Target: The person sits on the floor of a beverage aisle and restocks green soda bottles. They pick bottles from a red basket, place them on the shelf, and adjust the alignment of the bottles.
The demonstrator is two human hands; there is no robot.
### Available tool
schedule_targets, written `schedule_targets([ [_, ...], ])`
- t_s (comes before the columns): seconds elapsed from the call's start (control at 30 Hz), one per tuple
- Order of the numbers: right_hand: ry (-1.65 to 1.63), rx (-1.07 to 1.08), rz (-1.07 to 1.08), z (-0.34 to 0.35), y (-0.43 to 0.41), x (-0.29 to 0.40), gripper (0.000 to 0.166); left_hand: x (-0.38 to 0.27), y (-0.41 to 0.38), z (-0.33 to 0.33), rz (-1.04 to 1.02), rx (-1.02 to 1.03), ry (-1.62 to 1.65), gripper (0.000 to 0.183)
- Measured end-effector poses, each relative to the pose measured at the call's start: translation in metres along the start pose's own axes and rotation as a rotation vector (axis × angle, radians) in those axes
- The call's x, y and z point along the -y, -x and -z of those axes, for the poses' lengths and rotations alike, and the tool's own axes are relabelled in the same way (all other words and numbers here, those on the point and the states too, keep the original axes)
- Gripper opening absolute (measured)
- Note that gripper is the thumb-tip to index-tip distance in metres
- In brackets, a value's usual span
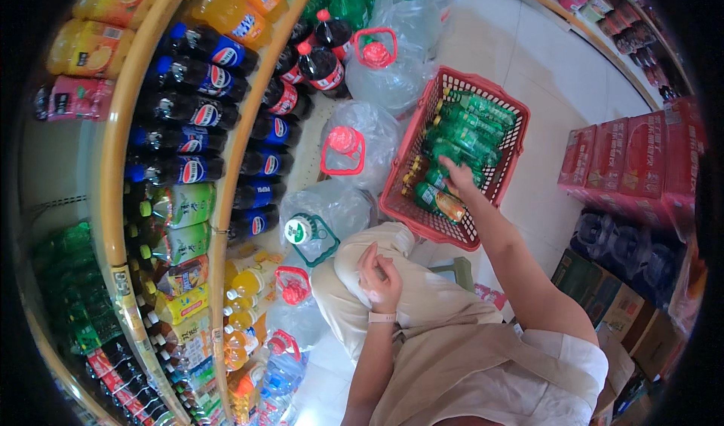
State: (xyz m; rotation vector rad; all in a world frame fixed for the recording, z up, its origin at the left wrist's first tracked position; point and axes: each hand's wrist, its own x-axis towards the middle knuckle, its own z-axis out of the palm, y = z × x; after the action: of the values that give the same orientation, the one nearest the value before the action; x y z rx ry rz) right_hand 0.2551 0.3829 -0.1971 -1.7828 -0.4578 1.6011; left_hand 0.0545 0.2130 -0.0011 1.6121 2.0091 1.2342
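My right hand (459, 178) reaches into a red plastic shopping basket (391, 168) on the floor, over several green plastic drink bottles (472, 122). Its fingertips are partly hidden among them, so I cannot tell whether it grips one. The bottles lie on their sides, most with their yellow caps toward the shelf. One near the basket's front end, a bottle with a green and orange label (440, 202), lies just below that hand. My left hand (379, 278), with a pale wristband, is above my knee, palm up, fingers loosely curled and holding nothing.
Several large clear water jugs (362, 137) with handles line the shelf front, beside the basket. Wooden-edged shelves (116, 143) hold dark Pepsi bottles (198, 113) and other drinks. Stacked red cartons (628, 160) and wrapped blue jugs (613, 242) stand to the right. A green stool (461, 273) shows beneath me.
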Motion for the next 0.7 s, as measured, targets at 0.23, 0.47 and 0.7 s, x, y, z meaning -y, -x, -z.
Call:
schedule_targets([
  [0.23, -0.341, 0.227, -0.28, 0.023, 0.151, -0.04, 0.057, 0.003, 0.002, 0.007, -0.04, 0.054, -0.092, 0.03],
  [0.47, 0.002, 0.279, 0.024, 0.079, 0.294, -0.011, 0.053, 0.001, 0.015, 0.0, 0.527, 0.409, 0.616, 0.043],
  [0.7, 0.35, 0.41, 0.682, 0.072, 0.37, 0.057, 0.069, -0.099, 0.036, 0.053, 0.527, 0.461, 1.133, 0.065],
])
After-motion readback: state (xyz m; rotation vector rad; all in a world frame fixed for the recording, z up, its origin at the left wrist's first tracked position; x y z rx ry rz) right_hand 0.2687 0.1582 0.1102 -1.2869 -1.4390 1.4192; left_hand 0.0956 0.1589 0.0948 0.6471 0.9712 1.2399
